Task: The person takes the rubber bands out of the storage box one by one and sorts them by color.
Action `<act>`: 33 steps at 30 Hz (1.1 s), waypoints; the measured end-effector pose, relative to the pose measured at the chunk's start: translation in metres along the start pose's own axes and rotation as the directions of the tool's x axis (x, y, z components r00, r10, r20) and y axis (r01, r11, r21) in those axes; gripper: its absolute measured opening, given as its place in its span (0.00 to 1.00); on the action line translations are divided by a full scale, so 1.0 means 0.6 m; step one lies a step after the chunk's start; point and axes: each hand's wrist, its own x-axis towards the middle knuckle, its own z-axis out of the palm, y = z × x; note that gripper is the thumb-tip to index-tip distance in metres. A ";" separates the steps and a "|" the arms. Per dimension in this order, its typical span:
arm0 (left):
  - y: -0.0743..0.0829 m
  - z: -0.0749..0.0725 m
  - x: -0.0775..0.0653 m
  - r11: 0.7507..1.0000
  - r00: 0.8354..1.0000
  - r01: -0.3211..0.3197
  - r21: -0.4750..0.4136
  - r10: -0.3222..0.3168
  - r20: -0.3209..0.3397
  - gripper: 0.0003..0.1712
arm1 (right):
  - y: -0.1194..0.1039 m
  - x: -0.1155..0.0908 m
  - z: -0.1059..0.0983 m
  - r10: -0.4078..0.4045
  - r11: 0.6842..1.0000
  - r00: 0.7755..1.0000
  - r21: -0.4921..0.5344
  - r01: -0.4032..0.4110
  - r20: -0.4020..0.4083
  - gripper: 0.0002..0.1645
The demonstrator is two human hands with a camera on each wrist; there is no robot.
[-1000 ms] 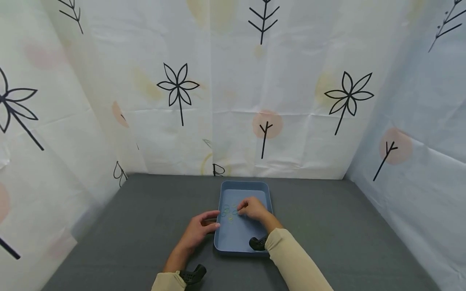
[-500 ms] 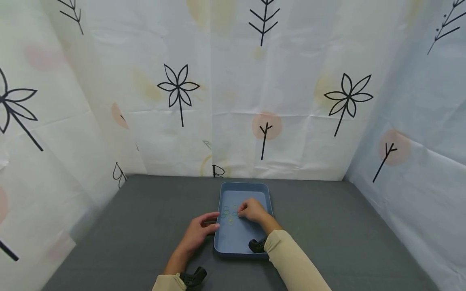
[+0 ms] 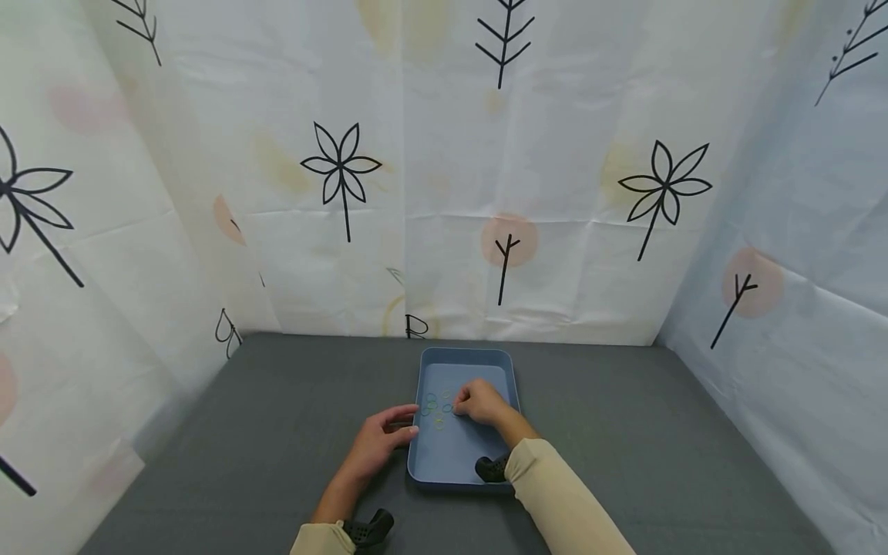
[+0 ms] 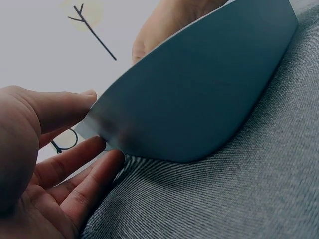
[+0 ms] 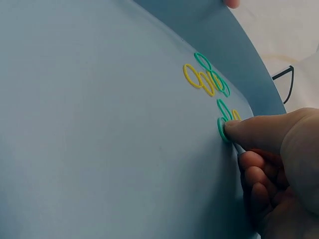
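Observation:
A shallow blue tray (image 3: 451, 459) lies on the dark grey tabletop. Inside it are several small green and yellow rings like rubber bands, with a yellow rubber band (image 5: 185, 74) among those nearer the wall. My right hand (image 3: 486, 405) reaches over the tray from the right, fingers curled. Its thumb tip (image 5: 233, 130) is on a green rubber band (image 5: 219, 128), pinching it; the index fingertip is hidden behind the thumb. My left hand (image 3: 375, 441) touches the tray's left side with extended fingers. In the left wrist view its thumb (image 4: 75, 105) meets the rim, other fingertips against the outer wall.
Grey cloth (image 3: 312, 378) covers the table around the tray. A white patterned curtain (image 3: 444, 154) encloses the back and both sides. Black wrist devices sit at the left wrist (image 3: 368, 528) and right wrist (image 3: 491, 466).

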 end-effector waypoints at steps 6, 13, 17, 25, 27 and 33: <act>0.001 0.000 -0.001 1.000 1.000 0.008 0.008 -0.008 -0.009 0.24 | -0.006 -0.003 -0.008 -0.011 1.000 0.999 -0.004 0.011 0.043 0.07; 0.008 0.000 -0.004 1.000 1.000 -0.004 0.012 0.004 -0.016 0.24 | -0.006 -0.003 -0.008 -0.007 1.000 0.999 -0.010 0.007 0.041 0.06; 0.007 0.000 -0.004 1.000 1.000 -0.003 0.017 0.003 -0.012 0.24 | -0.005 -0.002 -0.005 -0.003 1.000 1.000 -0.024 0.004 0.028 0.06; 0.003 0.000 -0.004 1.000 1.000 -0.006 0.025 0.007 -0.012 0.24 | -0.014 -0.003 -0.004 -0.040 0.987 0.996 -0.153 0.051 0.075 0.11; 0.004 0.000 -0.005 1.000 1.000 -0.007 0.021 0.008 -0.013 0.24 | -0.017 -0.005 -0.004 -0.057 0.979 0.994 -0.190 0.073 0.091 0.14; 0.004 -0.002 -0.005 1.000 1.000 -0.013 0.016 0.013 -0.013 0.24 | -0.025 -0.008 -0.007 -0.072 0.971 0.989 -0.216 0.100 0.132 0.22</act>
